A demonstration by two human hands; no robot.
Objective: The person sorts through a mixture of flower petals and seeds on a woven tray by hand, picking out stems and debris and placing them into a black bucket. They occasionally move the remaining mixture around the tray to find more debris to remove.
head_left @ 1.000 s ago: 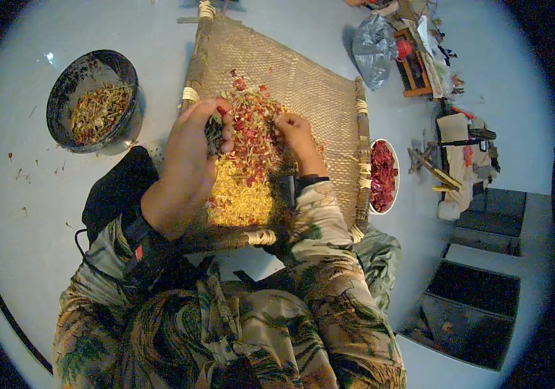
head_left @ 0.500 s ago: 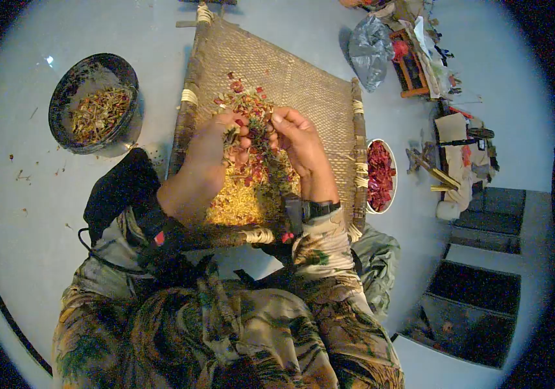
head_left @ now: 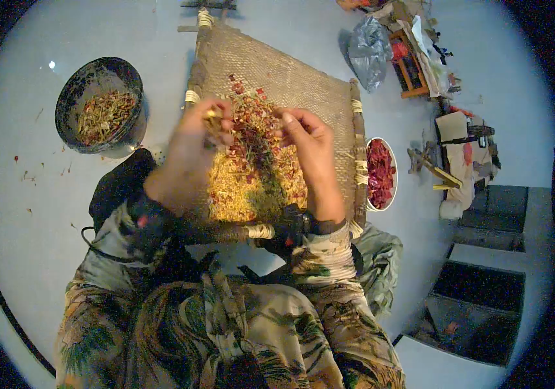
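A woven tray [head_left: 310, 84] with a bound wooden frame lies before me, bearing a heap of yellow and red dried plant pieces [head_left: 238, 188]. Above the heap's left side, my left hand [head_left: 203, 133] is curled round some pale plant bits and blurred by motion. My right hand [head_left: 306, 133] hovers over the heap's right side, thumb and index finger pinched together; whatever lies between them is too small to name. The two hands are apart.
A black bucket [head_left: 63, 113] holding stems and plant scraps stands on the floor at left. Right of the tray sits a white bowl [head_left: 394, 178] of red petals. A grey plastic bag [head_left: 368, 52] and cluttered items lie at upper right.
My left hand has moved left, away from my right hand, with plant bits in its fingers. More of the heap shows between the hands. The view has shifted slightly.
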